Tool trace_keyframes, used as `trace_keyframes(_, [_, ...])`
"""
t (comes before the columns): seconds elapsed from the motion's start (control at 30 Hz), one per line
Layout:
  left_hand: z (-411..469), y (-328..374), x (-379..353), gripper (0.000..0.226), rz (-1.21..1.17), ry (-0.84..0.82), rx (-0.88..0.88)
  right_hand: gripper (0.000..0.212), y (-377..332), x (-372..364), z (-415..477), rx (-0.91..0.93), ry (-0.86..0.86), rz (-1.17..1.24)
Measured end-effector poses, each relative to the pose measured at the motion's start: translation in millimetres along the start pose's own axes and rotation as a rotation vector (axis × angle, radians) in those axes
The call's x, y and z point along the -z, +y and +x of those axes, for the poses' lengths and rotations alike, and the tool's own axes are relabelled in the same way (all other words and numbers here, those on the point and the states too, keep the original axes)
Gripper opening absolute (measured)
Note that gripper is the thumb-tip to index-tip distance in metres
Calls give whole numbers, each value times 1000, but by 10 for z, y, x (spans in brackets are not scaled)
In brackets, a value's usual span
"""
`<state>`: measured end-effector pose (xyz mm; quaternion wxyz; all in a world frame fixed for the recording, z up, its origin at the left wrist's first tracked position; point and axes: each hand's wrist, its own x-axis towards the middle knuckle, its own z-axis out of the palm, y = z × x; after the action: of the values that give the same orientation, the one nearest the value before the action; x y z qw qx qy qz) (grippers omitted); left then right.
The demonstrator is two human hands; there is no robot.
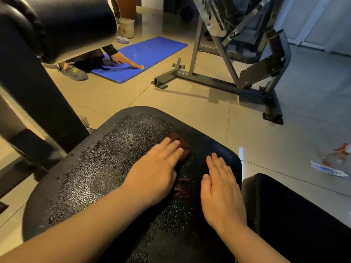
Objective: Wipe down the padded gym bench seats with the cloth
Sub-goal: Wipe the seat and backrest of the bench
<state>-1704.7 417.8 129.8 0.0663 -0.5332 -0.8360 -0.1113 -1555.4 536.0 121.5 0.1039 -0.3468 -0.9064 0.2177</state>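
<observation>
Pressing cloth under flat left hand

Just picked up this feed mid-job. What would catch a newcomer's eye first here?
Both hands lie flat on the worn black seat pad in the foreground: the left hand presses a brown cloth near the pad's middle, and the right hand rests bare beside it. Behind, on the tiled floor, a bright blue mat stands out, with another person's hand on it.

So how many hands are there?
4. Left hand presses the cloth on the seat pad, right hand lies flat beside it; another person's hand and other hand touch the blue mat. Others may be hidden.
</observation>
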Motion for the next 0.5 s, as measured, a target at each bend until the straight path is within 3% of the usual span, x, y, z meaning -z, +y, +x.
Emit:
trace_keyframes(0.13, [381,-224,10,63,-15,-35,222,54,-15,-16,10,11,22,10])
trace_keyframes(0.3, [341,119,-48,63,-41,-111,-65,54,18,8,59,39,26,-31])
trace_keyframes(0.37, [112,-2,6,61,-68,-84,-91,54,41,-17,70,47,43,-46])
trace_keyframes(0.5, [131,-458,60,61,-25,-3,222,53,34,-68,38,43,52,-17])
